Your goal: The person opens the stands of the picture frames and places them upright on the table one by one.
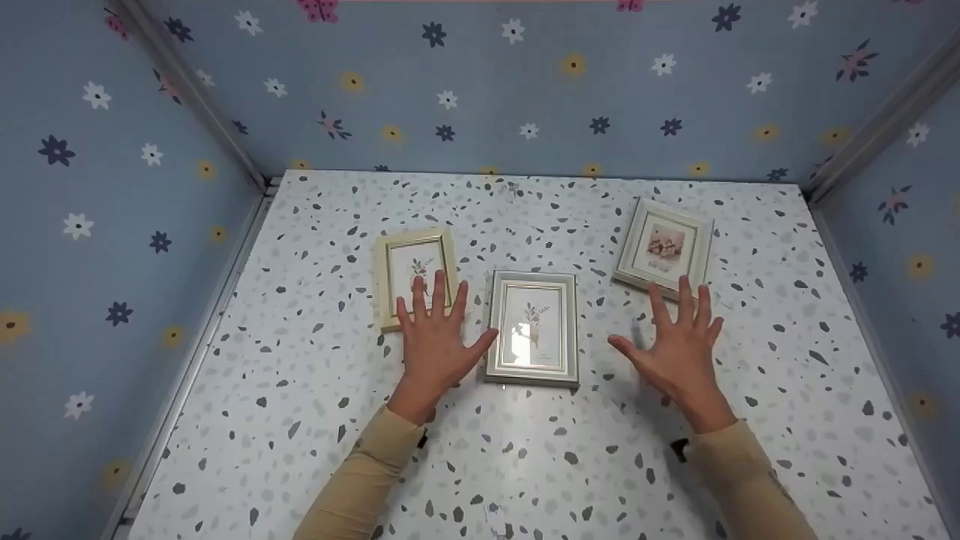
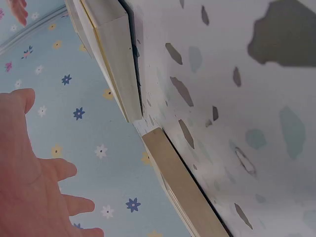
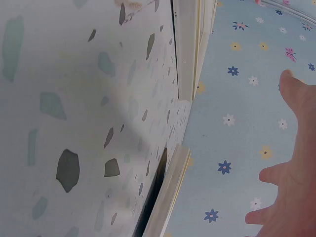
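Both hands hover palm down over the table with fingers spread, holding nothing. The left hand [image 1: 439, 349] overlaps the lower part of a cream-yellow picture frame [image 1: 384, 281] with a plant print. Its thumb points at a silver-grey picture frame [image 1: 570, 330], which lies face up in the middle with light glaring on its glass. Over on the right, the right hand [image 1: 681, 352] has its fingertips at the lower edge of a tilted off-white picture frame [image 1: 701, 247] with a pinkish photo. In the left wrist view the frame edges, such as the tan one [image 2: 185, 182], lie beyond the fingers.
The speckled white table [image 1: 300, 420] carries the three frames. Blue flowered panels rise around it: a back panel [image 1: 480, 90], a left panel [image 1: 97, 262] and a right panel [image 1: 907, 315]. Metal strips [image 1: 195, 375] run along the side edges.
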The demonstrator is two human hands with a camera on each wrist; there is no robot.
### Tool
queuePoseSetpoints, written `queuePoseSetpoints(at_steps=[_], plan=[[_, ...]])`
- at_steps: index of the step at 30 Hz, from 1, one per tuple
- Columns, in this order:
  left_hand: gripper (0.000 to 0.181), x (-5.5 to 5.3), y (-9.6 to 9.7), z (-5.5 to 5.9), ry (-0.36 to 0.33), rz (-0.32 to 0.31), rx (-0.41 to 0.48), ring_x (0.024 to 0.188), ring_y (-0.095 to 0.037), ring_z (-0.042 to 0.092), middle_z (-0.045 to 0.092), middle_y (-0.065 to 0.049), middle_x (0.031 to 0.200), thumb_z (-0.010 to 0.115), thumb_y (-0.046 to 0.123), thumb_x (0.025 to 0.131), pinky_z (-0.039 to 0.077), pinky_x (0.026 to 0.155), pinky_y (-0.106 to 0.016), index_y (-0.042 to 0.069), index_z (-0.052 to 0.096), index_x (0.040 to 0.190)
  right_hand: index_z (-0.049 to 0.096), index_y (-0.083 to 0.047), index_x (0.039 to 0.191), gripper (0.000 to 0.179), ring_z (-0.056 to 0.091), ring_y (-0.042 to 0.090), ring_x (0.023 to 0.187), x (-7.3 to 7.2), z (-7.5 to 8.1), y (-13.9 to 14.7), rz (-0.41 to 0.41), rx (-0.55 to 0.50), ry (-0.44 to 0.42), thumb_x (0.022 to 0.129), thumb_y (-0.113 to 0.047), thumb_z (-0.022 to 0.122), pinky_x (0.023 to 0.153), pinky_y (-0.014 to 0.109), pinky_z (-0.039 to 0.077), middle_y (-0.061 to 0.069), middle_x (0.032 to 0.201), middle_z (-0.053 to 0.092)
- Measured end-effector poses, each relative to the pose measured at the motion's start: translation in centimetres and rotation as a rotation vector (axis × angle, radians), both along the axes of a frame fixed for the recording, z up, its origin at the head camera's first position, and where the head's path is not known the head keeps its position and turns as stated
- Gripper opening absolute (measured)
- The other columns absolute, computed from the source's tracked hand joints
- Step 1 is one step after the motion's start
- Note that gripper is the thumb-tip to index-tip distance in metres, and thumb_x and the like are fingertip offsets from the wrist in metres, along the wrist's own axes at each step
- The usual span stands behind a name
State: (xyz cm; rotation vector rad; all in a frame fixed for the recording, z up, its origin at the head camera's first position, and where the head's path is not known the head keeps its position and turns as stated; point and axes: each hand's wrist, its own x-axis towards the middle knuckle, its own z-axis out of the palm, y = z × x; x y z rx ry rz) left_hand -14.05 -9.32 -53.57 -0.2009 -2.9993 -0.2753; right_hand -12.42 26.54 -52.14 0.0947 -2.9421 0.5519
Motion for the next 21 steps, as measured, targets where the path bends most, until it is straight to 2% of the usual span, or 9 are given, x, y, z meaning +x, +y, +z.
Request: queuePoseSetpoints(at_steps=[8,15,21], plan=[[0.089,0.0,-0.5,0.3,0.034,-0.012,0.043,0.148,-0.04,0.013,0.021,-0.015,0.162,0.041,0.076,0.089,0.011,0.115,-0.059,0.02,0.031,0.158,0.034,-0.012,0.155,0.098,-0.004,0.043,0.148,0.0,0.0,-0.4,0.019,-0.007,0.061,0.082,-0.07,0.064,0.11,0.071,0.007,0.025,0.162,0.01],[0.074,-0.2,-1.3,0.1,0.042,-0.049,0.171,0.145,-0.038,0.024,0.034,-0.017,0.157,0.055,0.059,0.094,0.023,0.114,-0.055,0.014,0.044,0.151,0.039,-0.012,0.153,0.092,0.004,0.043,0.148,0.0,-0.3,-0.7,0.02,-0.045,0.113,0.084,-0.065,0.066,0.111,0.067,0.015,0.024,0.16,0.017],[0.056,-1.0,-1.9,-0.1,0.082,-0.051,0.268,0.137,-0.035,0.036,0.045,-0.015,0.148,0.062,0.044,0.095,0.029,0.113,-0.048,0.01,0.057,0.139,0.044,-0.01,0.149,0.081,0.014,0.045,0.145,0.2,-0.6,-0.3,-0.009,-0.087,0.132,0.087,-0.057,0.068,0.106,0.068,0.025,0.022,0.158,0.023]])
